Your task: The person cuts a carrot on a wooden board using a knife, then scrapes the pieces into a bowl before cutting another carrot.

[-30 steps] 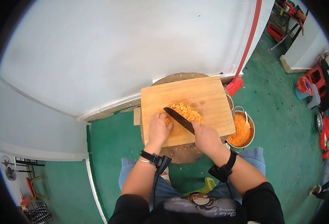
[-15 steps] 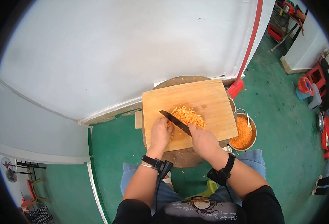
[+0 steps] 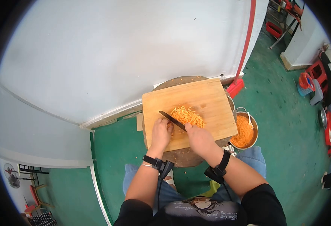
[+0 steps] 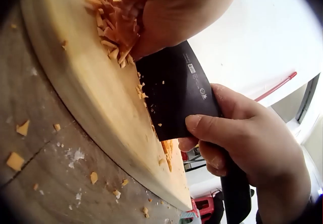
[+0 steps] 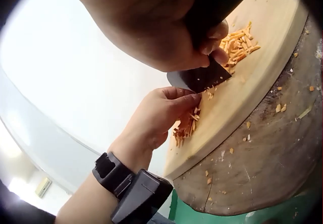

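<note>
My right hand grips the handle of a black cleaver, thumb against the side of the blade. Its edge is down at the wooden cutting board, with orange bits stuck to the blade. Just left of the blade, my left hand holds a bunch of orange carrot strips under curled fingers, with fingertips right beside the steel. On the blade's other side lies a loose pile of cut carrot strips. In the right wrist view, the right hand hides part of the cleaver.
The board lies on a round wooden block scattered with carrot crumbs. Right of it stands a metal pot of finely chopped carrot with a white-handled utensil. A white wall rises behind, and a red dustpan leans near the board's far corner.
The right hand and cleaver have shifted left across the board, closer to the left hand. The left hand stays on the carrot strips. The head view has moved slightly.
</note>
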Motion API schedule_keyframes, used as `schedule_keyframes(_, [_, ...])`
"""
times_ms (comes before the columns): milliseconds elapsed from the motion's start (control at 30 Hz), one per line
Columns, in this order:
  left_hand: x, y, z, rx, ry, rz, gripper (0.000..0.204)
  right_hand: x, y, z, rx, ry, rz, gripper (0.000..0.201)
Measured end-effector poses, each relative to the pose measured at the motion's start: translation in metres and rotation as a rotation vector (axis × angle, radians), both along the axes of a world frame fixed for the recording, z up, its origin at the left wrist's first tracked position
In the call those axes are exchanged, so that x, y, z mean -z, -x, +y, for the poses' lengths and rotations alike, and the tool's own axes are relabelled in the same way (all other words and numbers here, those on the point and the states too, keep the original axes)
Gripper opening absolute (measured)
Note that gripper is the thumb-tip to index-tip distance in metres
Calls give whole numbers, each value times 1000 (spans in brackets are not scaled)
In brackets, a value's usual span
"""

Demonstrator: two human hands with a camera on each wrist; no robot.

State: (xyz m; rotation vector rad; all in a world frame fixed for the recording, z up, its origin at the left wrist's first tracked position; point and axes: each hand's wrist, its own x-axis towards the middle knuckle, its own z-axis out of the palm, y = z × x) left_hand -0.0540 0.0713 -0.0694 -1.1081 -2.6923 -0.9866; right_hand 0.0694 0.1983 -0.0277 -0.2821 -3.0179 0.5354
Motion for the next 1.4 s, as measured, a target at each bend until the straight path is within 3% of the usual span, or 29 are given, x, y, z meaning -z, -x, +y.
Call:
schedule_keyframes(200, [-12, -6, -2, -87, 21, -140, 22, -13, -4, -2, 18, 1, 43, 11])
schedule_keyframes(333, [-7, -2, -3, -43, 5, -153, 23, -6, 2, -5, 14, 2, 22, 10])
schedule_keyframes(500, [-6, 1, -3, 39, 24, -91, 18, 1, 10, -7, 16, 13, -4, 9])
schedule_keyframes(833, [-6, -5, -4, -12, -16, -96, 16, -7, 4, -6, -6, 16, 25, 11])
schedule_keyframes(1133, [-5, -2, -3, 54, 16, -58, 11, 4, 13, -6, 38, 111, 10, 8])
schedule_keyframes(1333, [-18, 1, -9, -59, -20, -178, 21, 2, 8, -3, 47, 91, 26, 11])
schedule_keyframes(1400, [-28, 0, -13, -56, 73, -227, 23, -6, 7, -3, 48, 95, 12, 12])
